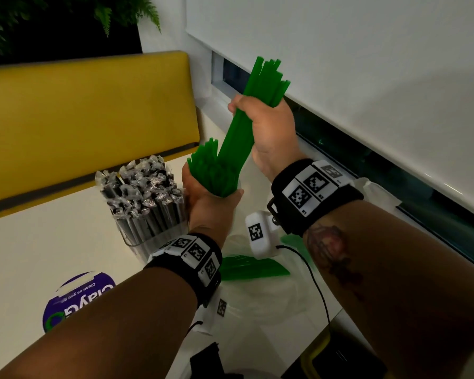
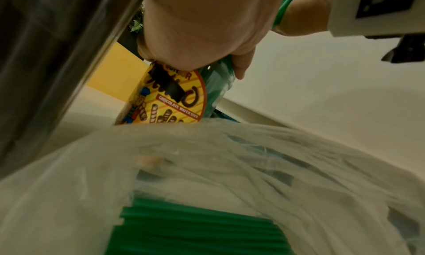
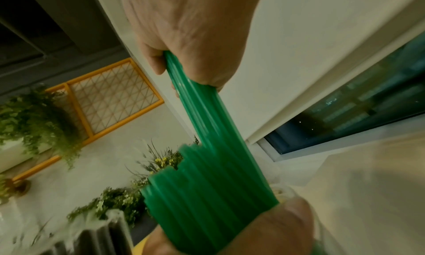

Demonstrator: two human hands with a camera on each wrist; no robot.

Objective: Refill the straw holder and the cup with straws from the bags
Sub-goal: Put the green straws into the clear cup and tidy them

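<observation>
Head view, straw holder (image 1: 151,214): clear, on the tabletop (image 1: 52,242), packed with wrapped black straws (image 1: 140,179).
Left hand (image 1: 211,201): curled round the cup (image 2: 197,95), full of green straws (image 1: 216,173).
Right hand (image 1: 266,127): fist gripping a green bundle (image 1: 263,77) reaching into the cup.
Bag (image 1: 257,296): clear plastic, green straws inside, lying below the wrists.

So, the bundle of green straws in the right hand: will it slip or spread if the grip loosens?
Probably yes. The green straws look smooth and fan apart above the right hand, so single ones may slide out. They appear light and fairly stiff, staying straight.
</observation>
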